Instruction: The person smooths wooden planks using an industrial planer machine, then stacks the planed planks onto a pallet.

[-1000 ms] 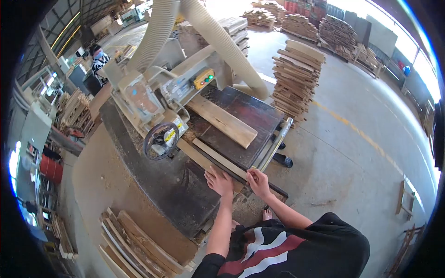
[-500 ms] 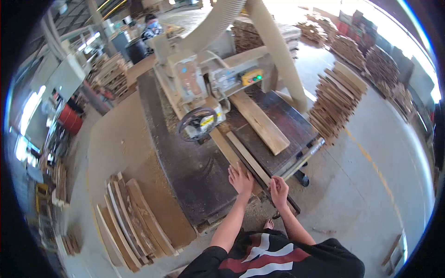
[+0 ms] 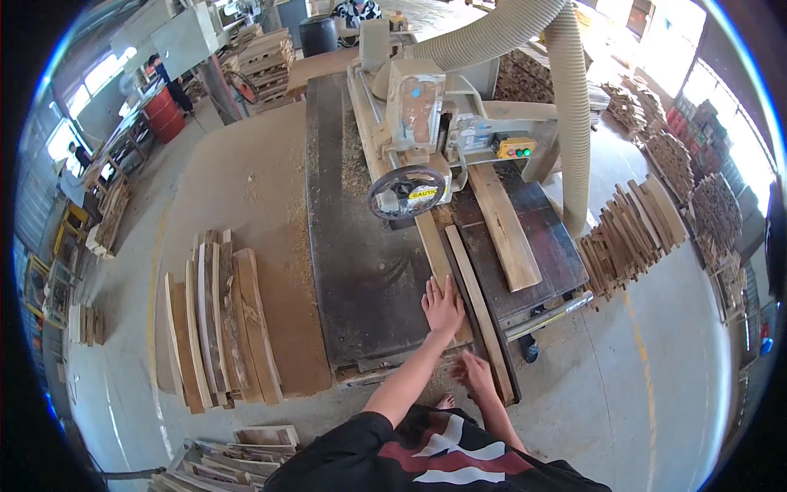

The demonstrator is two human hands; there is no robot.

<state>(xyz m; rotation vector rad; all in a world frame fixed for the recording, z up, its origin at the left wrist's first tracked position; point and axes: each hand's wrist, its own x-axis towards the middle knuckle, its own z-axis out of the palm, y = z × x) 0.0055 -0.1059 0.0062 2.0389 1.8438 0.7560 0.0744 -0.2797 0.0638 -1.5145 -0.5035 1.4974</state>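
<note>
Near the lower middle of the frame the left hand lies flat, fingers spread, on the near end of a plank that runs up the saw table toward the handwheel. Just to the right of that plank lies a narrow strip, slanting from the middle of the frame down to the table's near edge. The right hand sits lower, at the near end of the strip; its fingers look curled at the wood, but whether they grip it cannot be told.

Further right on the dark table a wider board lies angled, apart from both hands. Above the handwheel stands the machine head with a control box on its right, and two pale hoses rise toward the upper right.

On the floor at the left, a stack of boards lies beside the table. Another stack leans at the right. At the top edge a second person stands behind the machine.
</note>
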